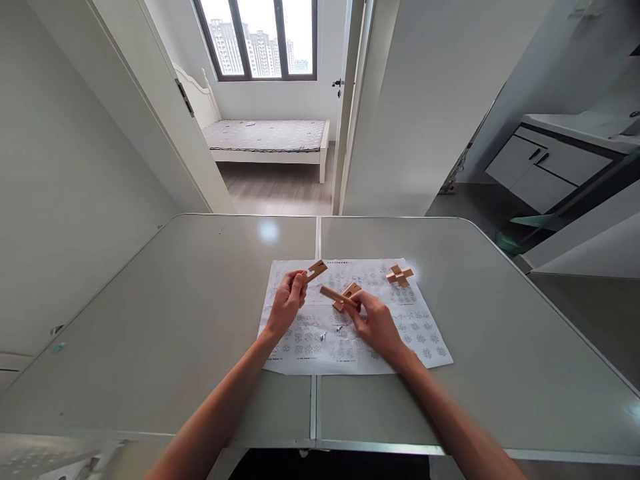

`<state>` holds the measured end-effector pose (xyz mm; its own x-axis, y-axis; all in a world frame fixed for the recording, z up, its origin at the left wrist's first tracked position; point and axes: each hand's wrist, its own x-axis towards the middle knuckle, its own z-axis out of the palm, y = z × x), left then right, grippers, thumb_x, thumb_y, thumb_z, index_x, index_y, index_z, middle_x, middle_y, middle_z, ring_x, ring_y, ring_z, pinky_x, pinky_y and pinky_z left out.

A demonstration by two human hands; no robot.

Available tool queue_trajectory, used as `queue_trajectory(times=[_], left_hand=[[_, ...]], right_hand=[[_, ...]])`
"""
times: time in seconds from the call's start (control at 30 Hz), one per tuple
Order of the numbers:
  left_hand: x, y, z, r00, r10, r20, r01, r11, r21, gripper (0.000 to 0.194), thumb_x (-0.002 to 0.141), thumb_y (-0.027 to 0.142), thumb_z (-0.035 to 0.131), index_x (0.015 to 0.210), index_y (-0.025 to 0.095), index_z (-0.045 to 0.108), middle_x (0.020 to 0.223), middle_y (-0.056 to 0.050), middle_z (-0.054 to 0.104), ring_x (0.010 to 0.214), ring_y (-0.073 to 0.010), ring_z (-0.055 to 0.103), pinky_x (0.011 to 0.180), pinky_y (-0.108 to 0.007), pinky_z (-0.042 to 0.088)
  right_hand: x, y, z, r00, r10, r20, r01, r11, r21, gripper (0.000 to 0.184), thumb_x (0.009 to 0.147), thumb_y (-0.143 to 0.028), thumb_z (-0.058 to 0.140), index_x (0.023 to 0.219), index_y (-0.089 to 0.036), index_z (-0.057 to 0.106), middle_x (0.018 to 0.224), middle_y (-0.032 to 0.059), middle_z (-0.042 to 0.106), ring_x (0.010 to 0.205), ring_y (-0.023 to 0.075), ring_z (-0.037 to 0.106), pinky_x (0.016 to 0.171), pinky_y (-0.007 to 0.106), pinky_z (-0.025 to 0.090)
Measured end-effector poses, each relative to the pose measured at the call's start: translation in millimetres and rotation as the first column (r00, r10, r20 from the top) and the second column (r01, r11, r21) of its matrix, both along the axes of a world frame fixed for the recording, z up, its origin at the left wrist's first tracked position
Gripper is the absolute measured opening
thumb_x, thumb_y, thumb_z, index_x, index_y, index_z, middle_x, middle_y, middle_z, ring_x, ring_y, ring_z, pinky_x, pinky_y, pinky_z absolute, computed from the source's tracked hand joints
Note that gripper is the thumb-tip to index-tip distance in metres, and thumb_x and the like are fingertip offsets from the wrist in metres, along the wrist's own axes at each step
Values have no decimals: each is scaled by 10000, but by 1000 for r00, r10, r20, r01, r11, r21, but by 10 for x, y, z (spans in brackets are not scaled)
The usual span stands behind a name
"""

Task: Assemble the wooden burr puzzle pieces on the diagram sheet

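Note:
My left hand (pixel 289 301) is closed on a notched wooden puzzle piece (pixel 317 269), which sticks out past the fingertips to the upper right. Between the thumb and fingers of my right hand (pixel 373 325) is a wooden puzzle stick (pixel 334 295), its free end pointing left. Just behind that stick, another wooden piece (pixel 351 290) shows in part; whether my right hand touches it I cannot tell. Both hands are over a printed sheet (pixel 420 343) covered with small diagrams. A cross-shaped wooden puzzle (pixel 399 275) lies at the sheet's upper right.
The sheet lies on a grey-green table (pixel 165 333) with a metal seam (pixel 313 407) down its middle. Two small silvery bits (pixel 323 336) lie on the paper near my right hand. Beyond the table, a doorway leads to a bed (pixel 270 137) under a window.

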<state>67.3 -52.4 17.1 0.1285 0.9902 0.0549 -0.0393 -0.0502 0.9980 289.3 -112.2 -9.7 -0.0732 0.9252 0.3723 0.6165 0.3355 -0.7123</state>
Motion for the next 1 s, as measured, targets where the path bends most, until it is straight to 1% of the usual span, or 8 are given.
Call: queue_trajectory(times=[0.07, 0.13, 0.23, 0.4, 0.53, 0.73, 0.87, 1.0], left_hand=[[15, -16, 6, 999, -52, 4, 52, 998, 17, 455, 989, 595, 569, 1163, 175, 580, 756, 34, 517, 546, -85, 406, 513, -231, 368], [30, -44, 10, 991, -134, -7, 134, 991, 29, 440, 996, 563, 582, 1198, 173, 575, 795, 17, 573, 554, -82, 433, 538, -238, 388], [46, -100, 18, 965, -262, -35, 262, 965, 1, 430, 1010, 527, 585, 1263, 181, 539, 861, -12, 649, 580, -89, 496, 571, -245, 427], [61, -167, 34, 926, -366, -89, 362, 930, -58, 438, 1009, 540, 584, 1267, 192, 516, 866, -24, 699, 556, -93, 575, 551, -237, 420], [65, -184, 53, 910, -399, -114, 393, 917, -72, 450, 998, 543, 603, 1259, 188, 508, 856, -35, 727, 540, -103, 607, 534, -234, 414], [64, -190, 80, 909, -398, -121, 390, 917, -87, 451, 994, 542, 611, 1254, 186, 514, 861, -44, 742, 537, -103, 614, 532, -233, 404], [60, -183, 65, 911, -399, -103, 390, 915, -98, 445, 992, 543, 613, 1248, 194, 509, 867, -38, 740, 535, -105, 629, 534, -233, 412], [55, -178, 49, 913, -399, -89, 389, 915, -108, 440, 990, 542, 616, 1235, 196, 502, 876, -43, 742, 536, -108, 640, 529, -229, 403]], right_hand=[[9, 0, 3, 993, -92, -73, 85, 993, -83, 179, 1031, -391, 570, 924, -247, 572, 752, 3, 686, 581, 194, 589, 557, 305, 436], [6, -6, 12, 982, -133, -136, 114, 984, -135, 188, 1036, -421, 558, 954, -252, 567, 743, -1, 721, 566, 198, 626, 550, 297, 450], [-13, -17, 24, 968, -159, -195, 129, 979, -157, 212, 1040, -456, 547, 962, -259, 560, 737, 5, 751, 586, 215, 681, 575, 300, 495], [-28, -23, 32, 955, -172, -243, 135, 977, -162, 252, 1038, -505, 549, 975, -261, 554, 747, 19, 779, 608, 236, 738, 605, 320, 540], [-20, -22, 46, 949, -180, -257, 148, 979, -141, 274, 1034, -529, 546, 984, -260, 541, 765, 31, 791, 636, 252, 764, 575, 321, 549], [-17, -21, 51, 960, -137, -246, 120, 989, -83, 274, 1040, -534, 528, 994, -264, 536, 847, 44, 809, 679, 255, 781, 609, 334, 578], [-2, -16, 15, 970, -148, -191, 142, 989, -46, 279, 1046, -536, 527, 1009, -261, 563, 774, 21, 785, 667, 250, 770, 567, 310, 543], [10, -19, 6, 976, -144, -166, 147, 989, 4, 283, 1057, -519, 520, 1020, -251, 601, 807, 25, 793, 680, 227, 768, 558, 284, 516]])
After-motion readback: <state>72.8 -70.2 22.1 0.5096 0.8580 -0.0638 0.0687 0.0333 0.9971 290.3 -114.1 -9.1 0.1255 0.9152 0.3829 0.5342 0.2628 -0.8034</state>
